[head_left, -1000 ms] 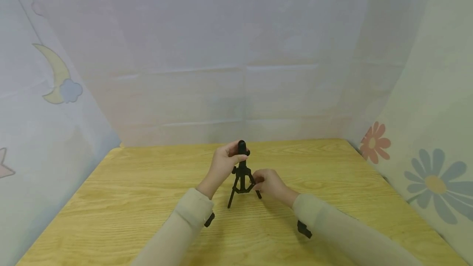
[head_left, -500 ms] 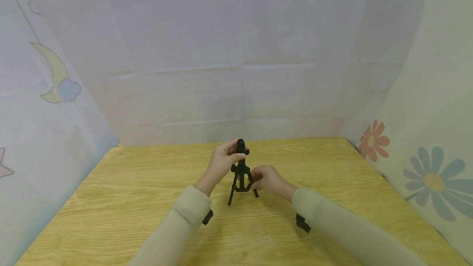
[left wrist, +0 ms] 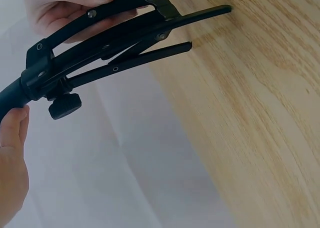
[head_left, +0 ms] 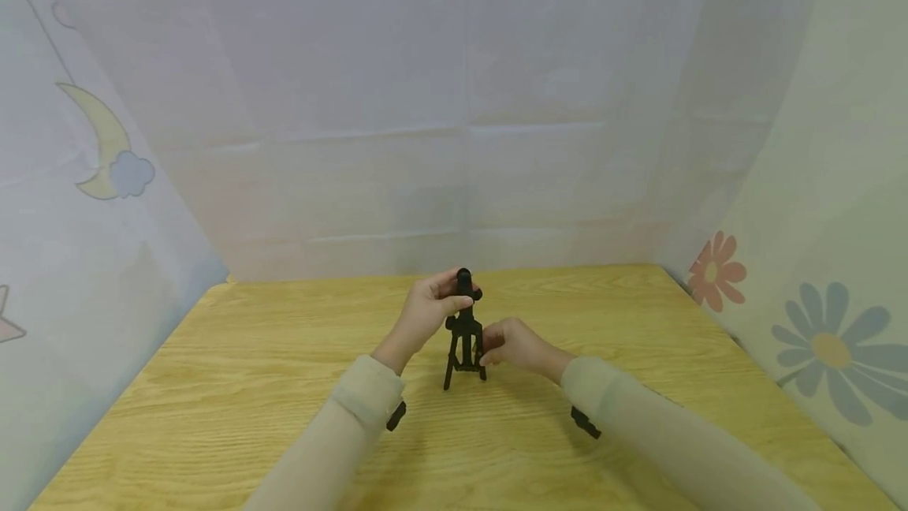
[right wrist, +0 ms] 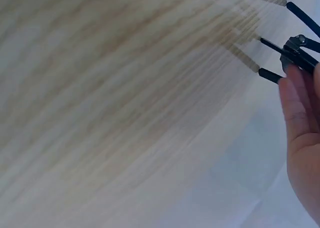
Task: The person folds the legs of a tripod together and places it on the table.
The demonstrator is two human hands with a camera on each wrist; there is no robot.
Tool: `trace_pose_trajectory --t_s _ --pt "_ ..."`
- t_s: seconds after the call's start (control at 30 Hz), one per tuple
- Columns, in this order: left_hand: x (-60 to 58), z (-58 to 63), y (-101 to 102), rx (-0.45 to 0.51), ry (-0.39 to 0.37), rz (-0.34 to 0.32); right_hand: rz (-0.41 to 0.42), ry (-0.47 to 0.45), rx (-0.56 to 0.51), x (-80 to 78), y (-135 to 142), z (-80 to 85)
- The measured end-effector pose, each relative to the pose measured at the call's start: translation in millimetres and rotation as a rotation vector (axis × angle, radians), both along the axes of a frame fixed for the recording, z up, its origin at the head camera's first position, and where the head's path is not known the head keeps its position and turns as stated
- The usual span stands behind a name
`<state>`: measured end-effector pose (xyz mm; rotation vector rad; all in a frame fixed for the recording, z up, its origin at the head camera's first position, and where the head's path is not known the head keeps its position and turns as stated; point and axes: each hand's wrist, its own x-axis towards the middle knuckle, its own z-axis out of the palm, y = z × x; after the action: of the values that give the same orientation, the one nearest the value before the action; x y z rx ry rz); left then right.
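Note:
A black tripod (head_left: pixel 466 349) stands upright, its legs partly spread, with small braces joining them to the centre column. My left hand (head_left: pixel 424 314) grips its upper post, thumb toward me and fingers behind. On the right side, my right hand (head_left: pixel 523 348) holds one leg between thumb and fingers. The left wrist view gives the tripod (left wrist: pixel 102 45) close up, with a side knob (left wrist: pixel 65 106) below the collar, the right hand (left wrist: pixel 62 15) at the upper leg, and part of the left hand (left wrist: pixel 12 160) on the post. In the right wrist view, fingers (right wrist: pixel 296 105) cover part of the tripod.
The wooden table (head_left: pixel 284 385) lies beneath, with a pale sheet wall (head_left: pixel 397 140) behind it. Printed sheets with a moon (head_left: pixel 106 144) and flowers (head_left: pixel 831 349) flank both sides. A dark wrist device (head_left: pixel 585 422) hangs under the right sleeve.
The tripod's right leg has moved inward with my right hand, and the legs stand closer together. My left hand keeps its grip on the post.

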<state>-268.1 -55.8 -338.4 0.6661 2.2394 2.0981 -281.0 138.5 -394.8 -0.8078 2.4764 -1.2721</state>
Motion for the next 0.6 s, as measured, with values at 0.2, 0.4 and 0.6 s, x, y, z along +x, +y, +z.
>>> trace_pose_trajectory --t_s 0.2,0.4,0.6 --pt "-1.2 -1.9 2.5 -0.008 -0.015 0.008 0.05 0.004 0.079 -1.4 0.9 -5.0" --pt "-2.3 -3.7 4.6 0.022 -0.014 0.006 0.06 0.068 0.084 -0.9 -1.4 -5.7" --pt "-2.7 -5.1 3.1 0.041 -0.004 -0.019 0.041 0.089 0.098 -1.5 -3.9 -6.5"
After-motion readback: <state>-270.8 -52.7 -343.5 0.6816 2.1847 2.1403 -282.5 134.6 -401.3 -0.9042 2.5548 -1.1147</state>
